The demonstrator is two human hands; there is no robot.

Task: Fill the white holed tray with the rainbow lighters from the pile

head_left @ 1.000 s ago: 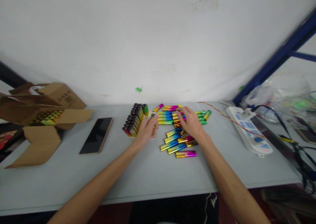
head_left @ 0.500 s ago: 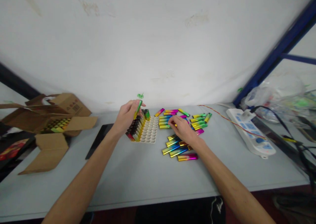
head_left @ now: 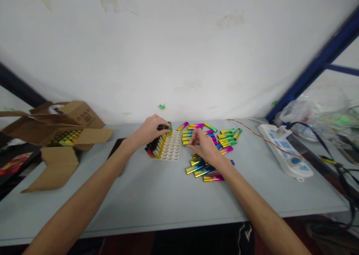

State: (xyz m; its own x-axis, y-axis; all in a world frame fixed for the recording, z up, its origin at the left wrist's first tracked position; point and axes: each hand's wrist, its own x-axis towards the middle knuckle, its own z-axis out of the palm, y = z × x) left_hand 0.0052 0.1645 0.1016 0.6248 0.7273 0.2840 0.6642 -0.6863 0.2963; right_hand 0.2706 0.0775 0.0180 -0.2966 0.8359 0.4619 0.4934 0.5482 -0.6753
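Toward the surface's (head_left: 157,199) back edge, left hand (head_left: 151,129) was at upright lighters (head_left: 157,148) along the tray's (head_left: 172,146) far edge, right hand (head_left: 206,149) over loose lighters (head_left: 201,169), both grips unclear.

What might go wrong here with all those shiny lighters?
The left hand is close to the standing lighters, so it might knock some crooked. The right hand is over the loose lighters and could nudge some out of place. The left forearm partly hides the phone, so it might bump it.
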